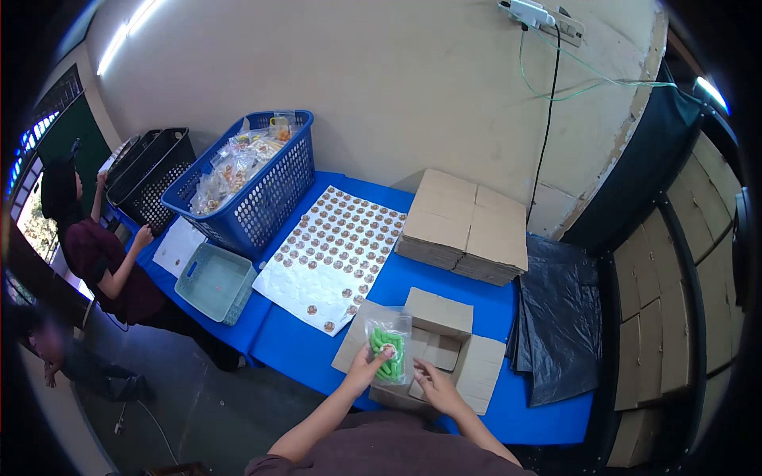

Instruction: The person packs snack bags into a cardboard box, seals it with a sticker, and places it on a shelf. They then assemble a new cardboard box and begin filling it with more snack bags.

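Note:
My left hand (367, 371) grips the lower left side of a clear plastic bag (388, 353) with green pieces inside and a round sticker on its front. My right hand (432, 386) is just right of the bag, fingers apart and holding nothing. Both hands are over an open cardboard box (479, 366) with its flaps spread. Behind the bag lies a white sheet (290, 289) with rows of round stickers. The bottom of the box is partly hidden by the bag and my hands.
Flattened cardboard boxes (462, 222) are stacked behind the box, with black plastic sheets (556, 309) at the right. A blue basket (274, 178) of bagged items, a pale green tray (214, 282) and black baskets (163, 170) stand left. People are at the far left.

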A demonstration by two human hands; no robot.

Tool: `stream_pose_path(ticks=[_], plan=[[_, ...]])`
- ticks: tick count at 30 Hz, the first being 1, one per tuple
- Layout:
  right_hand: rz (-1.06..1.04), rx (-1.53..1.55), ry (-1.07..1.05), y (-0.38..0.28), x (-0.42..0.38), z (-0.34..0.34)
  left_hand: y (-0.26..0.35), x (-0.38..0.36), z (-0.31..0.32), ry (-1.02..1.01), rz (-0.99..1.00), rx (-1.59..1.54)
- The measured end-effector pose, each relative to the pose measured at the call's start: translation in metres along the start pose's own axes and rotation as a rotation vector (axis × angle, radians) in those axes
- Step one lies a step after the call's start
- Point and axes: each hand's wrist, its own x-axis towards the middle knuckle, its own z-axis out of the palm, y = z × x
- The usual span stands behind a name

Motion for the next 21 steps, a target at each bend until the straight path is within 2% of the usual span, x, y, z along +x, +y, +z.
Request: stream_pose_path(ticks=[2, 3, 5, 6, 8, 11, 15, 16, 19, 21], plan=[[0.064, 0.378, 0.070, -0.013, 0.012, 0.003, 0.002, -0.008, 0.009, -0.034, 0.004, 0.047], [0.063, 0.376, 0.072, -0.024, 0.016, 0.001, -0.002, -0.009, 0.009, -0.036, 0.007, 0.046], [0.303, 0.490, -0.055, -0.045, 0.023, -0.004, -0.010, -0.010, 0.009, -0.184, 0.028, 0.143], [0.295, 0.488, -0.050, -0.041, 0.024, -0.002, -0.012, -0.008, 0.011, -0.213, 0.013, 0.141], [0.226, 0.683, -0.022, -0.020, 0.026, 0.009, -0.010, -0.006, 0.009, -0.240, 0.009, 0.135], [0.187, 0.753, 0.010, -0.003, 0.025, 0.015, -0.015, -0.003, 0.007, -0.272, -0.026, 0.108], [0.189, 0.807, 0.000, 0.012, 0.017, 0.013, -0.030, 0.002, 0.006, -0.262, -0.098, 0.065], [0.214, 0.844, 0.051, 0.018, 0.015, 0.017, -0.027, 0.006, 0.007, -0.266, -0.081, 0.068], [0.278, 0.943, 0.092, 0.001, 0.016, 0.018, -0.013, -0.003, 0.011, -0.283, -0.084, 0.036], [0.222, 0.840, 0.056, -0.012, 0.016, 0.020, -0.007, -0.007, 0.011, -0.300, -0.013, 0.273]])
